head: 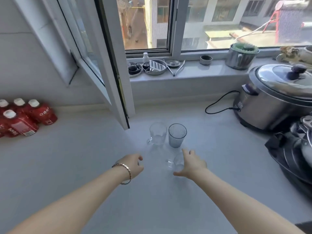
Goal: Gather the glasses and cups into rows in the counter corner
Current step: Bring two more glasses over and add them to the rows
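Near the foot of the open window frame, a clear glass mug (157, 134) with a handle stands beside a ribbed grey tumbler (177, 135). They almost touch. Just in front of the tumbler is a small clear glass cup (177, 163), its little handle pointing left. My right hand (193, 163) wraps loosely around this cup, thumb on its near side and fingers on its far side. My left hand (134, 164), a bracelet on its wrist, hovers left of the small cup with fingers loosely curled and nothing in them.
Several red bottles (25, 117) stand at the left wall. A steel cooker (276, 100) with its black cord (219, 105) and dark cookware (297, 149) fill the right side. An open window sash (116, 92) juts over the white counter (84, 157). Small metal items line the sill (155, 66).
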The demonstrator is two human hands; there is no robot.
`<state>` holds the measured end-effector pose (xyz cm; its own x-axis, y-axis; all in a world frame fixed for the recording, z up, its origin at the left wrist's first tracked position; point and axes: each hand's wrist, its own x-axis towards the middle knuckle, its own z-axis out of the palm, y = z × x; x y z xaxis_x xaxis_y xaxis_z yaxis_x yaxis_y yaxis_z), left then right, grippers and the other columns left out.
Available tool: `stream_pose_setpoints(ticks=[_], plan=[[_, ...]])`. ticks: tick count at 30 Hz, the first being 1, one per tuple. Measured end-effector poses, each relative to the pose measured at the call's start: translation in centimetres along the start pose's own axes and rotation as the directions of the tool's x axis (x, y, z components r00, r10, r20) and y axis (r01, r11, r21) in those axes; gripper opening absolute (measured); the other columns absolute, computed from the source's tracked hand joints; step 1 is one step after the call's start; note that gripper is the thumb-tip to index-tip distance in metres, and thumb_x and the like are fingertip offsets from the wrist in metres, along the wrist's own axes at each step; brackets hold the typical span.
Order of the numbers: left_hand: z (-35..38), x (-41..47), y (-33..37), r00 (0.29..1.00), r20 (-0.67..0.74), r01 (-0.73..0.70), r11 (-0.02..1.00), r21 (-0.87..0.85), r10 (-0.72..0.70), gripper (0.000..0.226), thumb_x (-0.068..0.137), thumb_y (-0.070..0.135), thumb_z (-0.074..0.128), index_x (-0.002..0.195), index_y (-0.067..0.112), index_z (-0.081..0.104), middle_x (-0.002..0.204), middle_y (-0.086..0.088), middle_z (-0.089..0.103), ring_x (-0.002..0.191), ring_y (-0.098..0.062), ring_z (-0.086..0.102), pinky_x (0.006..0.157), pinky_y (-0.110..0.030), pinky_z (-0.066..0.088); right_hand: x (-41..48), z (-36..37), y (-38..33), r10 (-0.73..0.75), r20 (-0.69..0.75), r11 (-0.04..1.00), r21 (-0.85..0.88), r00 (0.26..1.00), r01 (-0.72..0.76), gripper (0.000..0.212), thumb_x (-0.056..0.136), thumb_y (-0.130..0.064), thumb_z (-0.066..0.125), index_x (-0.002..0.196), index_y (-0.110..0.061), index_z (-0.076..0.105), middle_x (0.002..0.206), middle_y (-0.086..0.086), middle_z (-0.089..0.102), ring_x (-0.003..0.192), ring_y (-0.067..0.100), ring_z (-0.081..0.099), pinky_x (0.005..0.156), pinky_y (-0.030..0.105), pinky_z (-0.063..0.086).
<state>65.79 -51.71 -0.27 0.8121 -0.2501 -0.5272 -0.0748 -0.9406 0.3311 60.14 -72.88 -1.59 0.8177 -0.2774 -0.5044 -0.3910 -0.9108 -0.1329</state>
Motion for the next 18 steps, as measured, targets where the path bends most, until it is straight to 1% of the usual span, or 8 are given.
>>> stream_pose_setpoints(ticks=[1,4,7,10,12,14,15,18], plan=[[-0.2,0.8,0.4,1.000,-0.010,0.002,1.000,-0.004,-0.002,0.041,0.088,0.027,0.046,0.129,0.022,0.047,0.121,0.002,0.059,0.096,-0.020,0.057,0.087,-0.027,0.046,0.5,0.2,0.1,-0.013,0.002,1.000,0.002,1.000,0.013,0.098,0.068,-0.054,0.070,0.145,-0.022,0.017,0.133,0.006,0.040,0.119,0.027,0.051,0.087,0.035,0.047],[-0.6,3.5,1.8,0.998,-0.052,-0.026,1.000,0.011,0.026,0.054,0.086,0.027,0.052,0.138,0.021,0.035,0.139,-0.001,0.047,0.118,-0.022,0.054,0.097,-0.032,0.045,1.4,0.5,1.3,-0.065,0.010,0.996,0.055,0.998,0.064,0.087,0.068,-0.048,0.069,0.140,-0.022,0.028,0.128,0.003,0.045,0.117,0.023,0.051,0.086,0.032,0.047],[-1.3,6.3,3.7,0.991,-0.117,-0.065,0.998,-0.017,0.062,0.071,0.081,0.030,0.060,0.142,0.021,0.025,0.147,-0.003,0.032,0.125,-0.024,0.047,0.097,-0.034,0.043,1.6,-0.3,3.0,-0.102,0.048,0.989,0.115,0.994,0.096,0.093,0.066,-0.049,0.070,0.144,-0.027,0.024,0.138,-0.003,0.041,0.126,0.016,0.047,0.095,0.030,0.043],[-1.8,9.9,6.1,0.981,-0.176,-0.086,0.995,-0.045,0.077,0.094,0.075,0.030,0.071,0.148,0.018,0.012,0.154,-0.007,0.018,0.138,-0.026,0.031,0.111,-0.038,0.034,2.0,-1.6,4.9,-0.150,0.045,0.978,0.150,0.988,0.142,0.097,0.065,-0.047,0.073,0.144,-0.025,0.023,0.142,-0.005,0.039,0.132,0.014,0.041,0.102,0.030,0.040],[-1.8,11.8,7.1,0.988,-0.149,-0.046,0.998,-0.033,0.040,0.104,0.072,0.030,0.074,0.149,0.021,0.005,0.158,-0.003,0.011,0.141,-0.027,0.025,0.114,-0.040,0.030,2.3,-2.5,6.1,-0.192,0.023,0.971,0.148,0.981,0.186,0.095,0.065,-0.045,0.073,0.144,-0.026,0.023,0.142,-0.008,0.038,0.132,0.013,0.041,0.101,0.029,0.040],[-1.2,12.8,7.8,0.994,-0.111,-0.015,0.999,-0.045,0.010,0.100,0.072,0.028,0.074,0.148,0.023,0.009,0.156,-0.002,0.016,0.138,-0.026,0.033,0.111,-0.039,0.035,2.7,-3.1,7.2,-0.225,-0.004,0.964,0.143,0.974,0.223,0.093,0.065,-0.043,0.073,0.143,-0.027,0.024,0.140,-0.010,0.039,0.131,0.012,0.042,0.099,0.028,0.040],[-0.8,13.0,7.9,0.993,-0.122,-0.003,0.998,-0.061,-0.004,0.095,0.072,0.027,0.073,0.147,0.023,0.015,0.154,-0.001,0.020,0.133,-0.025,0.040,0.105,-0.036,0.039,2.9,-3.3,7.6,-0.239,-0.011,0.960,0.146,0.971,0.238,0.092,0.065,-0.043,0.073,0.143,-0.027,0.025,0.140,-0.010,0.039,0.130,0.012,0.043,0.100,0.029,0.041],[0.1,12.1,8.2,0.972,-0.219,0.064,0.994,-0.087,-0.082,0.083,0.068,0.031,0.075,0.137,0.020,0.031,0.145,0.001,0.032,0.117,-0.024,0.055,0.088,-0.031,0.044,3.6,-4.0,8.6,-0.284,-0.010,0.949,0.141,0.959,0.282,0.090,0.065,-0.041,0.072,0.141,-0.027,0.027,0.138,-0.010,0.040,0.129,0.014,0.043,0.099,0.030,0.041]])
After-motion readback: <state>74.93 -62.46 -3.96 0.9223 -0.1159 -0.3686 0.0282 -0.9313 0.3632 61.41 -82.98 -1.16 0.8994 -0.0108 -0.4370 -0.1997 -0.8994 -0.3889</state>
